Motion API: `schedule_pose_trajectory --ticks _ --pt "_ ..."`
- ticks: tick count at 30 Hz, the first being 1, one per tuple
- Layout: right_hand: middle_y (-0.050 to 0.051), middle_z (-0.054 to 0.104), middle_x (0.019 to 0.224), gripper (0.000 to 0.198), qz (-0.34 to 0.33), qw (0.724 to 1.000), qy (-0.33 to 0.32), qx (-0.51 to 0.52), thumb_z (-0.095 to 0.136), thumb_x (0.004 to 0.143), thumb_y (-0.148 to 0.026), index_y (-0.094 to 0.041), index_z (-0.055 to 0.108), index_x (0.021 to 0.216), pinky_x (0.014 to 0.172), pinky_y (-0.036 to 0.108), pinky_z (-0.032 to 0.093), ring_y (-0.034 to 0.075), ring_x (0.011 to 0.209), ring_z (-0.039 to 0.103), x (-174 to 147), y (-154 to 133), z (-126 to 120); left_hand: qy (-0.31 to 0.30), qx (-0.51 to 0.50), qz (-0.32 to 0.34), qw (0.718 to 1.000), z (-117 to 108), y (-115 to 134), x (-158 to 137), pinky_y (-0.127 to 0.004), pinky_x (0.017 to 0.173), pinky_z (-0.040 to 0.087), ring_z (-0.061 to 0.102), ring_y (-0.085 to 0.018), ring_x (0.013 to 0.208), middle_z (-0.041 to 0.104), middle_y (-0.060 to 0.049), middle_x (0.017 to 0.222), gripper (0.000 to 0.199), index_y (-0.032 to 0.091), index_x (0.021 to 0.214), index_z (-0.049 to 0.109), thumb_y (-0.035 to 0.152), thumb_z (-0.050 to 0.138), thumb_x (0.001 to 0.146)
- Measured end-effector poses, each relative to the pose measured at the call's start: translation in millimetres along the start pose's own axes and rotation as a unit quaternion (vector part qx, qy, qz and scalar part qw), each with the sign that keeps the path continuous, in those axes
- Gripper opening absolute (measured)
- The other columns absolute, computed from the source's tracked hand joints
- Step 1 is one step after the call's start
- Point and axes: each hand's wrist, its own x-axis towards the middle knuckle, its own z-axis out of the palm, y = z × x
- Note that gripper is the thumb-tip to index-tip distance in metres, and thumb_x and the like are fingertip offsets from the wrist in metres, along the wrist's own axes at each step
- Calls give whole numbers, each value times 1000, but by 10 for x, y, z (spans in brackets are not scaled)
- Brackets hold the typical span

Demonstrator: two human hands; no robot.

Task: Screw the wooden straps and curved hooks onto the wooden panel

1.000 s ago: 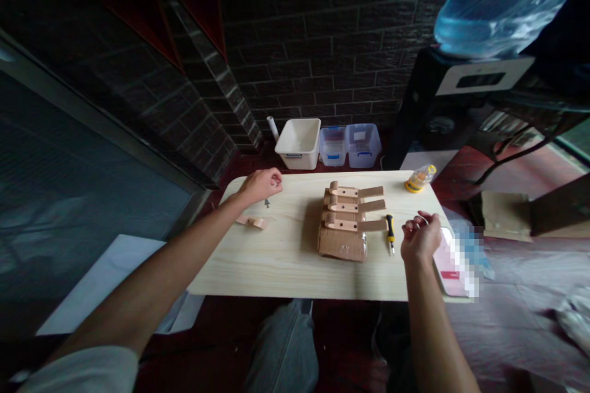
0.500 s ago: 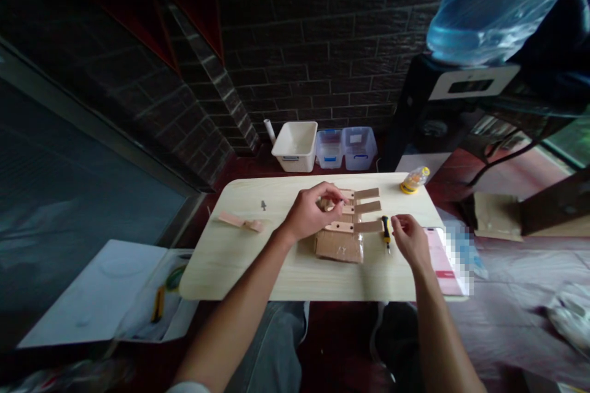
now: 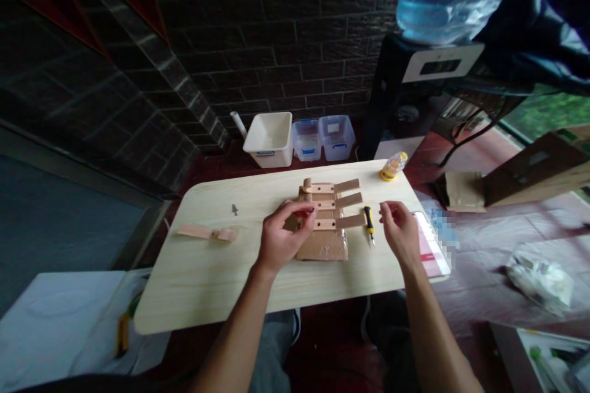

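Note:
My left hand (image 3: 281, 239) pinches a small dark piece (image 3: 313, 210) between thumb and fingertips, above the left part of a cardboard block (image 3: 322, 250). Across that block lie three tan strips (image 3: 326, 224) with dark round spots along them; their right ends stick out past its edge. The fingers of my right hand (image 3: 399, 228) are pressed together in a pinch over the table's right side; what they hold, if anything, is too small to make out. A black and yellow screwdriver (image 3: 369, 226) lies between the block and my right hand, touched by neither.
On the pale table (image 3: 258, 282) are a loose tan strip (image 3: 196, 231), a small grey pointed piece (image 3: 235, 210), a clear container with a yellow base (image 3: 393, 167) and a phone (image 3: 429, 245). Plastic bins (image 3: 271, 156) stand behind, near a water dispenser (image 3: 391, 89).
The view has shifted, so the table appears further left. My left hand has drawn back slightly from the strips, uncovering more of them. My right hand keeps its pinch beside the screwdriver.

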Motion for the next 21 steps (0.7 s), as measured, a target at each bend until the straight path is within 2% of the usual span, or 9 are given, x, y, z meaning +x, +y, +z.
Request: schedule_pose_trajectory --ticks 2,3,5,7,9,11,17,21 --pt "2 72 80 40 -16 1000 -4 12 66 98 -62 -22 71 98 67 30 53 18 72 67 -22 -207 13 22 -10 -17 1000 -23 -12 -31 -26 87 65 79 -15 89 82 -5 103 19 22 114 78 25 79 95" --pt "2 73 83 38 -29 999 -27 20 68 98 -60 -22 72 100 68 29 55 18 74 68 -32 -352 16 27 -16 -23 999 -30 4 -26 -26 87 65 79 -15 91 83 -5 104 21 22 116 77 25 80 95" --pt "3 75 89 32 -67 985 -153 35 68 100 -55 -23 72 104 73 29 57 17 80 71 -51 -680 32 25 -18 -21 999 -40 68 16 -26 87 66 81 -16 92 83 -4 103 23 22 116 76 26 81 94" --pt "6 79 102 29 -96 956 -279 6 72 100 -49 -22 74 108 77 28 58 18 87 74 -74 -972 78 2 -7 -8 1000 -45 139 67 -26 86 66 81 -16 90 83 -4 101 23 22 114 75 25 82 93" --pt "6 81 102 29 -119 928 -352 -9 73 100 -46 -22 75 116 75 27 59 18 88 75 -99 -1145 156 -24 11 13 1000 -52 176 94 -26 84 67 81 -16 87 82 -5 103 22 22 113 74 24 83 93" --pt "6 83 103 26 -133 925 -355 -3 73 101 -42 -22 77 117 75 27 60 18 88 77 -121 -1180 249 -40 29 29 998 -64 164 84 -26 82 67 79 -15 84 81 -5 104 21 23 113 74 23 82 94" --pt "6 85 103 19 -143 918 -369 -12 74 101 -37 -23 82 108 78 28 63 19 91 80 -111 -963 418 -53 87 67 993 -89 52 2 -28 80 66 75 -15 82 77 -3 97 14 24 112 74 20 74 98" --pt "5 86 104 16 -146 921 -362 -16 75 100 -37 -24 83 106 73 26 61 19 90 79 -89 -933 437 -56 119 86 988 -100 102 5 -29 80 65 71 -14 77 74 -1 94 22 26 116 73 14 71 98"
